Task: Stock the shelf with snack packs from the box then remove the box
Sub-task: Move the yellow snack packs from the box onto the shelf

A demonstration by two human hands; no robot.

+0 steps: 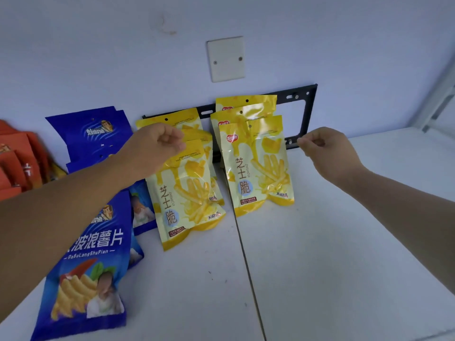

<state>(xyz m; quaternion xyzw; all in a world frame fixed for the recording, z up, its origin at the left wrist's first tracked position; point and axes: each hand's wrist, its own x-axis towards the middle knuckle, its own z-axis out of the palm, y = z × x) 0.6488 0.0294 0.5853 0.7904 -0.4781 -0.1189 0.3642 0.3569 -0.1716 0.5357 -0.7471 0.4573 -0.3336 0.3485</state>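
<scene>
Yellow packs (189, 193) stood in two leaning rows on the shelf (320, 242). Left hand (157, 146) curled over the front pack's top corner; couldn't tell if it pinched. Right hand (325, 148) curled, fingertips together, holding nothing, beside the rows. Packs probably light, slick film: take hold at the top seal.

This looks like a small shop's display shelf, or a mock-up of one. Sealed retail snacks stand on a white shelf (344, 242) sorted by kind: orange packs (17, 158) at its left edge, blue packs (91, 267) next to them, and yellow packs (261, 168) in two rows at the middle, leaning on a plain pale wall (344, 45). The wall carries a blank cover plate (226, 59) and a black metal bracket (309, 112).
</scene>
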